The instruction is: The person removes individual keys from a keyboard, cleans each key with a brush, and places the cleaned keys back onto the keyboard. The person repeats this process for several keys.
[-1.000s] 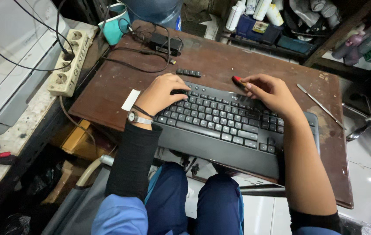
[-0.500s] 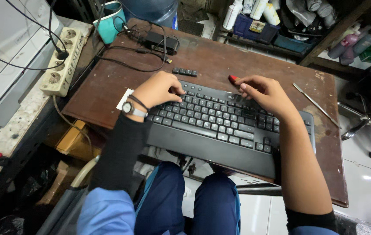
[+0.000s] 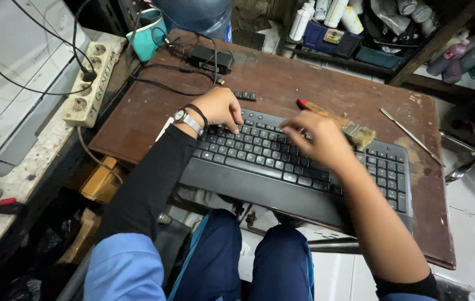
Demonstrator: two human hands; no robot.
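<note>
My left hand point(image 3: 219, 108) lies curled over the top left corner of the flat black plastic keyboard point(image 3: 282, 167), fingers bent down onto the first keys and pinning that end; a silver wristwatch point(image 3: 184, 118) and a thin dark band sit on the wrist above a black sleeve. My right hand point(image 3: 316, 139) is closed around a wooden-handled paintbrush with a red tip and worn tan bristles point(image 3: 340, 124) — the handle runs out to the left of the knuckles, the metal ferrule and bristles out to the right, over the keys near the number pad. The hand is blurred, so I cannot tell whether the bristles touch the keys.

The keyboard lies slantwise under both hands on the scuffed dark brown wooden worktop point(image 3: 282, 83), its near edge hanging out over my blue-trousered knees. Just beyond my left hand lies a short loose strip of black keys point(image 3: 245, 96) on the bare wood, and a white slip of paper point(image 3: 165, 128) shows beside that wrist. Well off to the right of my right hand lies a thin metal rod point(image 3: 410, 135).

Farther beyond the left hand sit a black power adapter point(image 3: 211, 58) with tangled black cables and a teal cup point(image 3: 149, 39). Out to the left, a cream power strip point(image 3: 88, 83) rests on a speckled ledge.
</note>
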